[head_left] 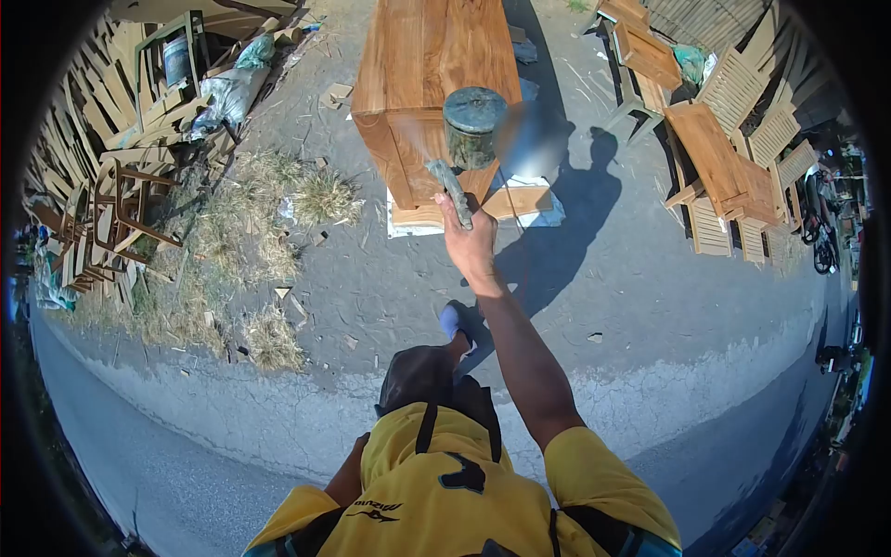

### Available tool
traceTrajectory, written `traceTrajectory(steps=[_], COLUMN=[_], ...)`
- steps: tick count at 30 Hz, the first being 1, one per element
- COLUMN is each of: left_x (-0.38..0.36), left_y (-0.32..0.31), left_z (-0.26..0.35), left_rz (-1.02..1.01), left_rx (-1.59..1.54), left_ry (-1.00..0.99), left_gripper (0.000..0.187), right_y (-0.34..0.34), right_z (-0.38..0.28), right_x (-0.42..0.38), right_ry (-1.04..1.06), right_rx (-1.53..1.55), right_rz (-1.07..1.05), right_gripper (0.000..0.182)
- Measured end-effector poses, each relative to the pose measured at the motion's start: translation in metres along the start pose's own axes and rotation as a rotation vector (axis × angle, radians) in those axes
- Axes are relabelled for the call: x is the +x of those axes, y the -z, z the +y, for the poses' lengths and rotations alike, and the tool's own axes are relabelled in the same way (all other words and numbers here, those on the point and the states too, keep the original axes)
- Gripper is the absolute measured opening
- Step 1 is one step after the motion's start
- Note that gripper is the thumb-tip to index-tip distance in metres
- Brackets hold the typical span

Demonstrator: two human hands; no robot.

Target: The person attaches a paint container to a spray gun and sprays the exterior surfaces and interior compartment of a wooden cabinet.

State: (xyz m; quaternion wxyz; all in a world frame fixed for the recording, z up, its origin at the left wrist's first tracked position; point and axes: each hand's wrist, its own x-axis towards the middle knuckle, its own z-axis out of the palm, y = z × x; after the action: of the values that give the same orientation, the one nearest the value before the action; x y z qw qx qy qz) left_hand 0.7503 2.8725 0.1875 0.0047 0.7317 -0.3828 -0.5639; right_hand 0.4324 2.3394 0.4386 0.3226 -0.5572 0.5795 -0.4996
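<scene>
My right hand [471, 243] is closed around the grip of a paint spray gun [455, 193], held out in front of me. The gun's round, stained paint cup [471, 139] has a dark lid and hides part of the wood behind it. A pale mist shows just left of the cup, against the end of a large brown wooden cabinet [436, 56]. The cabinet stands on the ground with white sheeting [408, 227] under its near end. My left forearm [348, 475] goes down beside my yellow shirt, and the hand is hidden behind my body.
A board [520, 200] lies at the cabinet's near end. Wooden furniture pieces [715, 162] stand at right. At left are a chair frame [135, 209], stacked scrap wood [102, 102], a filled sack [232, 93] and dry grass tufts [325, 195]. A thin hose hangs below the gun.
</scene>
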Motion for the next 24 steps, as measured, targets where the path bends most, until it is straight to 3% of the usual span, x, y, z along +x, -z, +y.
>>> traceTrajectory(steps=[2,5,6,7,10,14,16,17,19,21,24], left_x=[-0.001,-0.045,-0.055,-0.057,-0.034,0.047,0.095,0.109,0.15,0.162,0.202], left_y=[0.032,0.089,0.108,0.123,0.176,0.285,0.354,0.381,0.424,0.448,0.439], left_z=[-0.015,0.008,0.008,-0.017,-0.083,-0.124,-0.137,-0.111,-0.105,-0.089,-0.101], left_rz=[0.033,0.085,0.089,0.088,0.103,0.067,-0.103,-0.024,0.042,-0.028,-0.205], left_rx=[0.037,-0.03,-0.031,-0.022,-0.03,-0.094,0.164,-0.026,0.264,0.333,0.412], left_ry=[-0.082,0.245,0.282,0.275,0.22,0.224,-0.28,0.213,-0.024,-0.03,0.043], left_gripper=[0.048,0.049,0.048,0.048,0.044,0.04,0.035,0.037,0.048,0.05,0.059], right_y=[-0.018,-0.031,-0.031,-0.033,-0.054,-0.127,-0.17,-0.188,-0.213,-0.238,-0.255], right_z=[-0.017,-0.033,-0.044,-0.052,-0.055,-0.099,-0.095,-0.093,-0.103,-0.088,-0.043], right_x=[-0.007,-0.02,-0.022,-0.024,-0.022,-0.028,-0.03,-0.029,-0.031,-0.029,-0.034], right_ry=[-0.03,-0.097,-0.087,-0.082,-0.127,-0.104,-0.122,-0.127,-0.171,-0.029,-0.223], right_rx=[-0.055,-0.133,-0.184,-0.234,-0.251,-0.216,-0.235,-0.246,-0.251,-0.091,-0.171], right_rz=[0.008,0.113,0.25,0.386,0.399,0.296,0.307,0.292,0.284,0.538,0.56], right_gripper=[0.028,0.03,0.031,0.031,0.031,0.032,0.032,0.033,0.031,0.029,0.031])
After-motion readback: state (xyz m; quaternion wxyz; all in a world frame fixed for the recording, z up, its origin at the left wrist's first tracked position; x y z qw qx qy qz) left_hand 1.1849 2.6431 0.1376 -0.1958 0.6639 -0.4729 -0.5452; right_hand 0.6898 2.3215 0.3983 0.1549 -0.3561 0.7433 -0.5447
